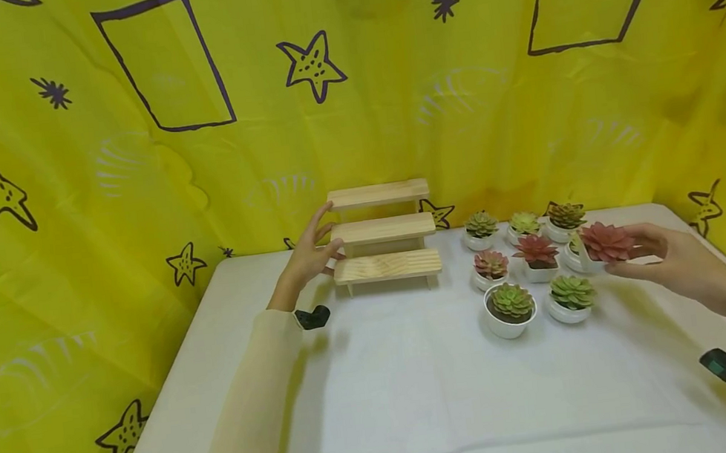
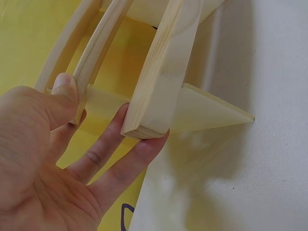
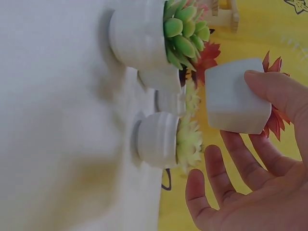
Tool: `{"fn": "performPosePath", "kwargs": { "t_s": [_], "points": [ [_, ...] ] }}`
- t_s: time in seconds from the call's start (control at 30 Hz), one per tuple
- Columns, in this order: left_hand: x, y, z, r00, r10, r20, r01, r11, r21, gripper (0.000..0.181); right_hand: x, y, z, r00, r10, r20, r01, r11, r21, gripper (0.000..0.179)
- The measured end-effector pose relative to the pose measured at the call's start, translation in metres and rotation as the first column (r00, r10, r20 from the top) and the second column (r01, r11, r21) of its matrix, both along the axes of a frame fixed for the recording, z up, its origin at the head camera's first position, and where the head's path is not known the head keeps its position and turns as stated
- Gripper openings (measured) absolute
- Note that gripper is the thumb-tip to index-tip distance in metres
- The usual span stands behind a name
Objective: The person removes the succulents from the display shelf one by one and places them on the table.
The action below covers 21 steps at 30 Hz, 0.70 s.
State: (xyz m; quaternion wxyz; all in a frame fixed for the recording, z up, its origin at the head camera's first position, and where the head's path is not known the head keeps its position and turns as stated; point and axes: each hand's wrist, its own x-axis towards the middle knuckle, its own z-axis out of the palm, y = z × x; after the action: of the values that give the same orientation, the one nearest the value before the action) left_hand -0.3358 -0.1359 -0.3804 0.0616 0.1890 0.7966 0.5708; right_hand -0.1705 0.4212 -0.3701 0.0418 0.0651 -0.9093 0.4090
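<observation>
A three-step wooden stand [image 1: 382, 229] stands on the white-covered table, near the yellow backdrop. My left hand [image 1: 305, 260] grips its left end. In the left wrist view the thumb [image 2: 65, 89] presses the end of the middle board, while other fingertips touch the end of the lowest board [image 2: 151, 113]. At the right, my right hand [image 1: 679, 261] holds a potted red succulent [image 1: 607, 242] above the table. Its white, angular pot [image 3: 236, 96] is pinched between thumb and fingers, with the red leaves partly hidden behind the thumb.
Several potted succulents stand grouped right of the stand, among them a green one [image 1: 512, 302] at the front, another green one [image 1: 572, 294] and a red one [image 1: 536, 250]. A yellow cloth [image 1: 379, 135] with drawn stars surrounds the table [image 1: 396, 402] at back and sides.
</observation>
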Motion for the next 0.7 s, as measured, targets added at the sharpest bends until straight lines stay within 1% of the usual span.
{"fn": "performPosePath", "kwargs": {
  "t_s": [0.13,0.2,0.27,0.37,0.43,0.5,0.6,0.7],
  "points": [
    [0.001,0.0,0.0,1.0,0.0,-0.006,0.0,1.0,0.0,0.075,0.002,0.001,-0.005,1.0,-0.011,0.019,0.012,1.0,-0.027,0.037],
    [0.001,0.0,0.0,1.0,0.002,-0.001,-0.002,1.0,0.002,0.075,0.0,0.0,-0.009,1.0,-0.012,0.0,0.012,0.998,-0.058,0.037],
    [0.0,0.001,0.0,1.0,0.002,0.004,-0.002,1.0,-0.002,0.075,0.0,0.001,-0.012,1.0,-0.001,-0.017,0.0,0.998,-0.066,0.039],
    [-0.001,0.001,0.0,1.0,-0.002,0.013,0.002,1.0,-0.001,0.075,0.002,0.004,-0.016,1.0,-0.007,-0.003,0.007,0.999,-0.037,0.042],
    [-0.002,0.0,0.0,1.0,-0.007,0.022,0.007,1.0,0.002,0.076,0.005,0.006,-0.018,0.999,-0.013,0.032,0.014,1.0,-0.019,0.045],
    [-0.003,0.0,0.0,1.0,-0.011,0.026,0.011,1.0,0.006,0.076,0.007,0.008,-0.019,0.997,-0.024,0.078,0.024,1.0,0.002,0.044],
    [-0.003,-0.001,-0.001,1.0,-0.01,0.028,0.01,1.0,0.007,0.077,0.008,0.01,-0.021,0.995,-0.017,0.095,0.017,1.0,0.0,0.048],
    [-0.003,-0.001,-0.001,1.0,-0.003,0.022,0.003,1.0,0.002,0.076,0.006,0.011,-0.024,0.996,-0.017,0.087,0.016,1.0,0.006,0.05]
  ]
}}
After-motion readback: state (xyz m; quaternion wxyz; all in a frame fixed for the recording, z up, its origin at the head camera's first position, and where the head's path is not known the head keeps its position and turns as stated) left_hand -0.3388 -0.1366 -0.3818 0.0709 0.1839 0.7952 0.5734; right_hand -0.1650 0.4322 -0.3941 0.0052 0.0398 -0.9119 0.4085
